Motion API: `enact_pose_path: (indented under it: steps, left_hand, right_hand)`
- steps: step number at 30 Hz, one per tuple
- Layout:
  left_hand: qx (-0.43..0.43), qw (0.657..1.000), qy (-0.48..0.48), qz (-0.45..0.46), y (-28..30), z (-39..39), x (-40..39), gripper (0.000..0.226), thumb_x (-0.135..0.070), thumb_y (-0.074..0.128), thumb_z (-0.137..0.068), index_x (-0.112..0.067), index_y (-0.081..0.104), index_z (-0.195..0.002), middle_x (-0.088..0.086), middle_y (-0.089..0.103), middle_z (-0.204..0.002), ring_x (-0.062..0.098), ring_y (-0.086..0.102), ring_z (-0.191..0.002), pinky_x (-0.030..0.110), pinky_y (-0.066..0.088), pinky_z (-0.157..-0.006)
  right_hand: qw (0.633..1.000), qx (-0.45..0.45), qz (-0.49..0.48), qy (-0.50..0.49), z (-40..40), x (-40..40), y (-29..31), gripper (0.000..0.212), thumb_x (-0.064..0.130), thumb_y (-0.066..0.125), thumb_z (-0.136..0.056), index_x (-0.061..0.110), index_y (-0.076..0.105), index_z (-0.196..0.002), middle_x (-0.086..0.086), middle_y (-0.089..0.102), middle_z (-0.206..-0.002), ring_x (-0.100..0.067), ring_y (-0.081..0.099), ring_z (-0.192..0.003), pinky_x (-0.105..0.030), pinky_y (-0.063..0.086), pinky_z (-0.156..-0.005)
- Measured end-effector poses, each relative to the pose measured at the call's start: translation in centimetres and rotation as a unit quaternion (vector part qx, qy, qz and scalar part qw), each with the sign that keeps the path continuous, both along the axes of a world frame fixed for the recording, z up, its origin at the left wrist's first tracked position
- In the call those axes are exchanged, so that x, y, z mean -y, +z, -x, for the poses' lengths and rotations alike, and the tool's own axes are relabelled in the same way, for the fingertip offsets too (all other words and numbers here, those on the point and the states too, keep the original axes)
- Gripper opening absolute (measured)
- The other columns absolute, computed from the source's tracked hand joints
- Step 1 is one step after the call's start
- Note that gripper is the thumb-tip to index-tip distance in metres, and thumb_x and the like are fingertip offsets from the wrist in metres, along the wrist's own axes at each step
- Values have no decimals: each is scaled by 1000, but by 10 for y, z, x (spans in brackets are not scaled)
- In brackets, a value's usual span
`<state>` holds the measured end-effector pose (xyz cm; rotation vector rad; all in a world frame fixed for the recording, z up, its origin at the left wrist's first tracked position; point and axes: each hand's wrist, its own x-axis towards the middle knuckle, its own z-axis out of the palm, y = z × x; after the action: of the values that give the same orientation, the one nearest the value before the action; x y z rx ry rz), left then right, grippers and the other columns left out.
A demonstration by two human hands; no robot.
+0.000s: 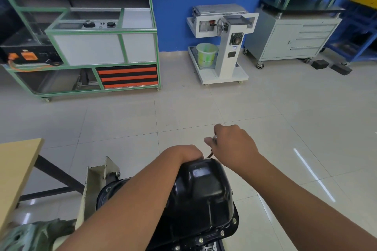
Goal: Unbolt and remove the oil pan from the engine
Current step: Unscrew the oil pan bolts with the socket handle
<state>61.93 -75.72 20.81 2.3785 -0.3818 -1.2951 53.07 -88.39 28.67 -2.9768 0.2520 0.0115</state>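
A glossy black oil pan [204, 193] sits upside down on the engine at the bottom centre, with several bolts [222, 232] showing along its near flange. My left hand [188, 153] reaches over the pan's far edge; its fingers are hidden behind that edge. Just beyond the far edge, my right hand [232, 144] grips the metal handle of a wrench [212, 145], whose thin shaft runs down behind the pan. The tool's lower end is out of sight.
A cream metal engine-stand bracket [95, 185] rises left of the pan. A wooden tabletop [14, 171] juts in at the left. Across the tiled floor stand a green-framed trainer bench [91, 47], a white stand with a green bucket [206, 55], and a grey tool cabinet [293, 38].
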Motion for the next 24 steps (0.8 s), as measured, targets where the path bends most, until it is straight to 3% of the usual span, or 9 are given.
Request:
enact_pose_path:
  steps: [3, 8, 11, 14, 17, 20, 24]
  left_hand:
    - [4, 1000, -18, -3, -1, -1, 2, 19, -20, 52, -94, -20, 59, -76, -1, 58, -76, 14, 52, -64, 31, 42, -68]
    - [9, 1000, -19, -9, -3, -1, 0, 18, -21, 52, -94, -20, 60, -78, -1, 58, -77, 15, 53, -65, 31, 42, -65]
    - [1, 1000, -26, -6, -5, -2, 0, 18, -23, 53, -94, -21, 62, -78, 0, 59, -79, 16, 53, -67, 33, 44, -73]
    - [-2, 1000, -25, -3, -7, -3, 0, 18, -24, 54, -93, -22, 63, -78, -1, 59, -79, 17, 54, -69, 35, 45, -75]
    - [1, 1000, -31, -1, -8, -3, -1, 20, -24, 54, -93, -25, 63, -75, -2, 60, -78, 16, 55, -69, 34, 46, -72]
    - [6, 999, -44, -5, -9, -4, -1, 20, -23, 55, -94, -25, 63, -76, -1, 61, -82, 18, 56, -74, 33, 46, -73]
    - [3, 999, -41, 1, -11, -5, 0, 17, -24, 56, -96, -22, 66, -83, 2, 65, -92, 20, 59, -84, 34, 48, -78]
  right_hand:
    - [999, 12, -21, 24, 1, 4, -2, 12, 29, 57, -99, 22, 64, -106, 1, 58, -84, -26, 58, -78, -32, 48, -64]
    - [980, 18, -173, 94, 5, 13, -2, 28, 5, 64, -87, 26, 69, -104, 15, 58, -80, -7, 58, -80, -30, 53, -75]
    - [989, 54, -130, 50, 5, 16, -11, 8, 27, 69, -92, 21, 67, -97, 5, 66, -81, -22, 64, -81, -35, 55, -71]
    - [997, 47, -62, -4, 7, 18, -17, 25, 46, 63, -96, 21, 61, -96, 1, 66, -80, -28, 61, -74, -33, 53, -63]
    - [993, 60, -99, 19, 10, 20, -18, 12, 31, 66, -94, 23, 64, -103, 4, 65, -79, -25, 63, -77, -34, 56, -67]
    - [983, 53, -167, 48, 12, 24, -18, 23, 15, 73, -89, 25, 67, -109, 16, 55, -73, -11, 58, -75, -28, 52, -69]
    - [960, 68, -270, 40, 16, 29, -21, 33, -1, 70, -82, 28, 67, -97, 10, 63, -76, -6, 60, -76, -15, 49, -64]
